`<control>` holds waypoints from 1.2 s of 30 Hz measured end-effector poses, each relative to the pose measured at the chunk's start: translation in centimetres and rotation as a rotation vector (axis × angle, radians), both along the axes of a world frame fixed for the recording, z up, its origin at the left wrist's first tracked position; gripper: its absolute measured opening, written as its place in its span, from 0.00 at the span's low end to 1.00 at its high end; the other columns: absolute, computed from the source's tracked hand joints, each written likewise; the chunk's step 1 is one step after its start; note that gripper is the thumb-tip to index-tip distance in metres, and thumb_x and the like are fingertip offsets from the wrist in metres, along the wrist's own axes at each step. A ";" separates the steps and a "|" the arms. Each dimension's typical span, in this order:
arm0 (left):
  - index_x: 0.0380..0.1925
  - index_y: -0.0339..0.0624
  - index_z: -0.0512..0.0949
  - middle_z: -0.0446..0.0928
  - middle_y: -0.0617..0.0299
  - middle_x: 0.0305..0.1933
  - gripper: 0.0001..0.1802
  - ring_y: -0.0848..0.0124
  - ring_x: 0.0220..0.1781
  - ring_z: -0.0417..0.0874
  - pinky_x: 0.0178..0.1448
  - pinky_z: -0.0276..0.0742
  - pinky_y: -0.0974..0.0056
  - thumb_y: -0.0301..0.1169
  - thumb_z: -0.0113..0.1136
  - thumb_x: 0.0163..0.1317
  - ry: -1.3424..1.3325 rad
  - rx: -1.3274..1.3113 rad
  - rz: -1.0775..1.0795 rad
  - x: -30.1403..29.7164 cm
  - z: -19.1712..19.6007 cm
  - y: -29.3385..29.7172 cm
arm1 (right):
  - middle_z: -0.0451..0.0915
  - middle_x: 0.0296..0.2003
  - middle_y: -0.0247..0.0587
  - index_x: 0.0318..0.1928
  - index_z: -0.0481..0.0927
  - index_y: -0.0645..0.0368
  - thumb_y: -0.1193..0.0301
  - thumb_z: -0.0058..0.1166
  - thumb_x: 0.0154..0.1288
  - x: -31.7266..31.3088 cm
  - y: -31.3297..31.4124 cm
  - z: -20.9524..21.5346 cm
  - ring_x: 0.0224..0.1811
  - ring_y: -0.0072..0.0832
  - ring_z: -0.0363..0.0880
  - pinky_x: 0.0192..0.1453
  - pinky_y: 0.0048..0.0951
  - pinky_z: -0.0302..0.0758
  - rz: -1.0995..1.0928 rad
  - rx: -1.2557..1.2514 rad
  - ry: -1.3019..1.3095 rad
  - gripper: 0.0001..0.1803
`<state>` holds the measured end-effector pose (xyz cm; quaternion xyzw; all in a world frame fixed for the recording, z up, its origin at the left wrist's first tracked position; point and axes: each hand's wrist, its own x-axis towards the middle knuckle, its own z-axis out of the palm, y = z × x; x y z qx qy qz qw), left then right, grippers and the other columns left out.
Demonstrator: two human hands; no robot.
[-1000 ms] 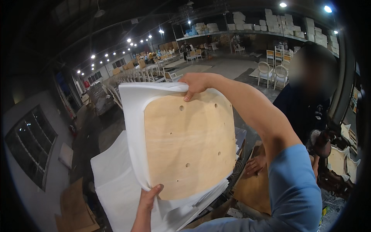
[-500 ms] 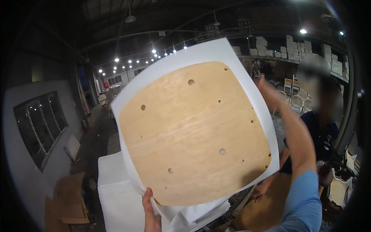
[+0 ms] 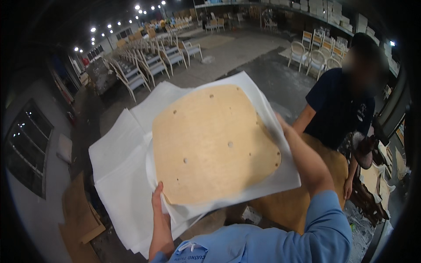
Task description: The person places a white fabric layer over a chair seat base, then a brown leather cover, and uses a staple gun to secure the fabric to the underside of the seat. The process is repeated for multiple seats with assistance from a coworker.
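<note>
A plywood seat panel (image 3: 206,144), rounded at the corners and drilled with several holes, lies against a larger white sheet (image 3: 280,173) that shows around its edges. My left hand (image 3: 158,197) grips panel and sheet at the near left corner, thumb on top and fingers hidden underneath. At the right side my right hand (image 3: 284,126) is closed on the sheet's edge, its fingertips mostly out of sight behind it. Below and to the left lies a stack of white sheets (image 3: 118,175).
A co-worker (image 3: 342,101) in a dark shirt stands close at the right, beside a brown surface (image 3: 289,206). Rows of chairs (image 3: 151,65) stand farther back on the floor. Brown boards (image 3: 79,210) lean at the lower left, near the window wall (image 3: 28,149).
The panel and sheet have come down and tipped flatter, over the stack. My right hand, blurred beside the sheet before, is now on its right edge. My left hand keeps its corner.
</note>
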<state>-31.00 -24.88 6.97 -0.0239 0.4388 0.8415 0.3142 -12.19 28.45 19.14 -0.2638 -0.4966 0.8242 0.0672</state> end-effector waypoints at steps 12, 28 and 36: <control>0.74 0.33 0.73 0.84 0.47 0.67 0.34 0.53 0.62 0.88 0.66 0.85 0.51 0.40 0.68 0.74 -0.012 -0.069 -0.067 -1.1 0.6 3.3 | 0.82 0.53 0.38 0.75 0.72 0.60 0.69 0.72 0.68 13.8 -5.5 -4.3 0.56 0.31 0.83 0.66 0.36 0.76 0.065 0.375 -0.091 0.38; 0.78 0.34 0.66 0.80 0.47 0.69 0.38 0.53 0.64 0.86 0.66 0.86 0.49 0.41 0.67 0.76 0.259 -0.145 -0.487 -2.5 0.5 12.9 | 0.86 0.56 0.46 0.78 0.68 0.61 0.66 0.79 0.65 31.4 -18.1 -4.4 0.58 0.33 0.87 0.68 0.36 0.78 -0.454 0.247 -0.224 0.46; 0.76 0.34 0.67 0.81 0.45 0.67 0.36 0.53 0.61 0.88 0.61 0.89 0.49 0.38 0.68 0.75 0.223 -0.121 -0.650 3.2 2.0 19.8 | 0.86 0.57 0.46 0.79 0.68 0.60 0.72 0.77 0.65 39.4 -21.4 -4.6 0.59 0.34 0.86 0.70 0.37 0.76 -0.688 0.130 -0.317 0.45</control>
